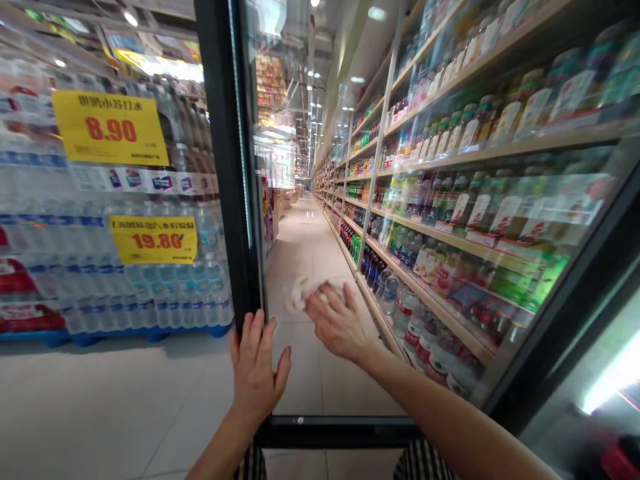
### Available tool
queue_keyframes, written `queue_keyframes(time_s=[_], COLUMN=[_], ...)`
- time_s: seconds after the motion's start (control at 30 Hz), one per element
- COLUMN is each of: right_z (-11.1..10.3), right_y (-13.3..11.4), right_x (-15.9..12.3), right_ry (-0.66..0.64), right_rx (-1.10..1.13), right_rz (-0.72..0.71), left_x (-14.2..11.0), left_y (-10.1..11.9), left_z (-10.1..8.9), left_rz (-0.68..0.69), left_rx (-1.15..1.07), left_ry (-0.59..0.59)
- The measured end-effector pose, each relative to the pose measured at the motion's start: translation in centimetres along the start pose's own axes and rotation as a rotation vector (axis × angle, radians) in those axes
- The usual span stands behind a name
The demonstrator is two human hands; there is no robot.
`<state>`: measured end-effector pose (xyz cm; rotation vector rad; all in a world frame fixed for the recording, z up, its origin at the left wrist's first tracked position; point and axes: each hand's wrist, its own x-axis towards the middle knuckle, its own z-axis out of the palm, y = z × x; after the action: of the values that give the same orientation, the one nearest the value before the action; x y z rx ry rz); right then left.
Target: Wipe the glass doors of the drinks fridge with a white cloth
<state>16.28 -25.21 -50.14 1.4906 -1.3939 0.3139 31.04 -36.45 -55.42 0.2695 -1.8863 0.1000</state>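
A glass door (300,373) in a black frame stands open in front of me. My left hand (257,363) rests against the black door frame (240,267) on its left side, with the fingers stretched out and the thumb apart. Against the glass, my right hand (337,320) presses a crumpled pale cloth (303,293), which is partly hidden under the fingers and blurred. The cloth's far end sticks out to the left of the fingertips.
Shelves of bottled drinks (480,133) show through or in the glass on the right. At left, stacked packs of bottles (110,293) stand on a blue pallet (150,333), with yellow price signs (110,127). Tiled floor (125,400) lies below. A bright light strip (615,367) glows at right.
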Motion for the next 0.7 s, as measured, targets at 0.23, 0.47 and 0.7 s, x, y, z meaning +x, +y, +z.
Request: queue_keyframes(time_s=[0.23, 0.47, 0.7], right_z=[-0.4, -3.5, -5.2], right_y=[-0.5, 3.7, 6.1], right_x=[-1.6, -3.3, -9.2], right_ry=[-0.110, 0.070, -0.010], right_rx=[0.028, -0.161, -0.227], right_rz=[-0.171, 0.247, 0.246], left_x=[1.2, 2.3, 3.1], left_y=[0.8, 2.7, 5.1], left_z=[-0.1, 1.1, 2.5], left_rz=[0.066, 0.077, 0.158], left_rx=[0.003, -0.030, -0.079], left_ry=[-0.015, -0.019, -0.070])
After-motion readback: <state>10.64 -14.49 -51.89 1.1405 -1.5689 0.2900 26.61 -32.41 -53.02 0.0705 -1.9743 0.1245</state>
